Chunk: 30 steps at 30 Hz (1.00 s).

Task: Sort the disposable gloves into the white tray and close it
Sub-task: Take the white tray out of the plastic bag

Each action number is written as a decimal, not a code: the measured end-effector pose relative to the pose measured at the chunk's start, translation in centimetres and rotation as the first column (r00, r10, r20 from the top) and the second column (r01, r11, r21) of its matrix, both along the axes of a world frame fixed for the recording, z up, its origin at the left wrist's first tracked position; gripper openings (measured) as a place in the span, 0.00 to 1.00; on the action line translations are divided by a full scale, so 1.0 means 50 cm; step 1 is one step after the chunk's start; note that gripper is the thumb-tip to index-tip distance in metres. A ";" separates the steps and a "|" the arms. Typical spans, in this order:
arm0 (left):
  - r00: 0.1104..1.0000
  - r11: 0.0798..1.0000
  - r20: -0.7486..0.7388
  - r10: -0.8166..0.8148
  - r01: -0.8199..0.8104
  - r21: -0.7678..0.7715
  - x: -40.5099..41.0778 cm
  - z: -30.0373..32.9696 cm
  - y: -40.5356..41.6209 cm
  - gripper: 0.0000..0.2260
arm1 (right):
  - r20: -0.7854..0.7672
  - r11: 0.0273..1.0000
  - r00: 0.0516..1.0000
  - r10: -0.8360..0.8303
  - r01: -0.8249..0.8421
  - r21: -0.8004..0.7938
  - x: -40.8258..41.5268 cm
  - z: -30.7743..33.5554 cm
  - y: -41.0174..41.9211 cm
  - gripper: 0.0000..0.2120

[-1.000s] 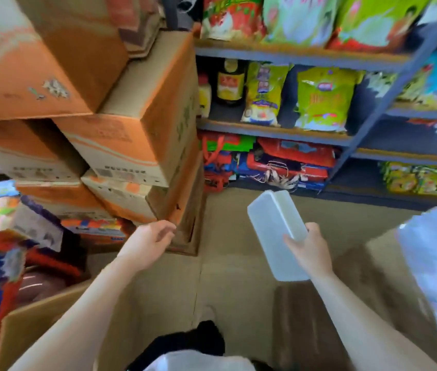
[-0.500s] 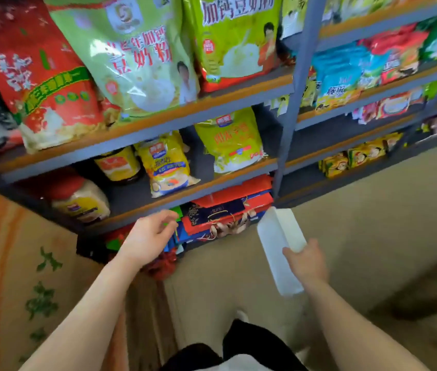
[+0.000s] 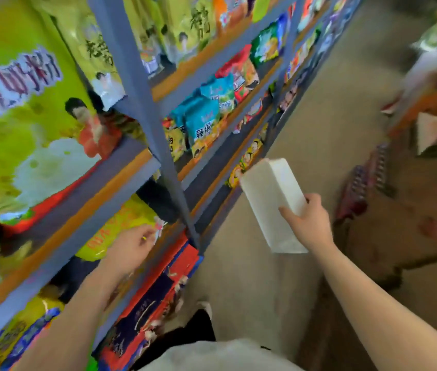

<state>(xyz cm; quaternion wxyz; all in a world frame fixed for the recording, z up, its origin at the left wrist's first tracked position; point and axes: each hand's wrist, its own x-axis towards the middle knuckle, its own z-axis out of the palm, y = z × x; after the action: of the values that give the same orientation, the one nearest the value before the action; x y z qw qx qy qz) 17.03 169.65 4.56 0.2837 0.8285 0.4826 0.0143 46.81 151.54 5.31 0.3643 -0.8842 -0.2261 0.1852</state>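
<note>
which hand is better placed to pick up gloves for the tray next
Left. The right hand already grips the white tray, while the left hand holds nothing and hangs free beside the shelf. No gloves are in view yet.

L hand fingers blurred

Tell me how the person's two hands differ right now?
The right hand grips the white tray, fingers wrapped over its edge; the left hand holds nothing. The right hand is out over the floor; the left hand reaches toward the shelf of packets. Both are bare and raised in front.
</note>
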 end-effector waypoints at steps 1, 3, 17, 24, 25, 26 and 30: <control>0.999 0.999 0.014 -0.043 0.043 0.005 0.048 0.004 0.041 0.09 | 0.012 0.999 0.999 -0.030 0.030 -0.016 0.028 -0.003 0.012 0.25; 0.988 0.989 0.040 -0.147 0.146 0.030 0.150 0.018 0.119 0.09 | 0.015 0.994 0.995 -0.094 0.095 -0.057 0.086 -0.015 0.028 0.26; 0.846 0.866 0.184 -0.500 0.484 0.129 0.914 0.042 0.359 0.09 | -0.037 0.864 0.903 -0.427 0.396 -0.310 0.626 -0.101 0.057 0.25; 0.831 0.834 0.077 -0.551 0.552 0.004 1.270 -0.010 0.447 0.08 | 0.016 0.850 0.879 -0.477 0.466 -0.246 0.957 -0.055 0.151 0.27; 0.825 0.828 0.076 -0.559 0.561 -0.007 1.321 -0.022 0.464 0.07 | 0.021 0.844 0.872 -0.489 0.479 -0.242 1.006 -0.052 0.168 0.27; 0.821 0.824 0.081 -0.565 0.567 -0.011 1.374 -0.031 0.480 0.07 | 0.026 0.834 0.862 -0.506 0.496 -0.241 1.056 -0.050 0.186 0.28; 0.818 0.818 0.060 -0.572 0.574 -0.028 1.593 -0.056 0.549 0.09 | 0.031 0.829 0.846 -0.532 0.528 -0.185 1.253 -0.044 0.258 0.27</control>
<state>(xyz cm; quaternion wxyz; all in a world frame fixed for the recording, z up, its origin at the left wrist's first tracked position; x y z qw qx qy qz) 96.69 197.11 1.77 0.3049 0.9281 0.2043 -0.0620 109.45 164.42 3.08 0.3195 -0.9402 0.0503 0.1068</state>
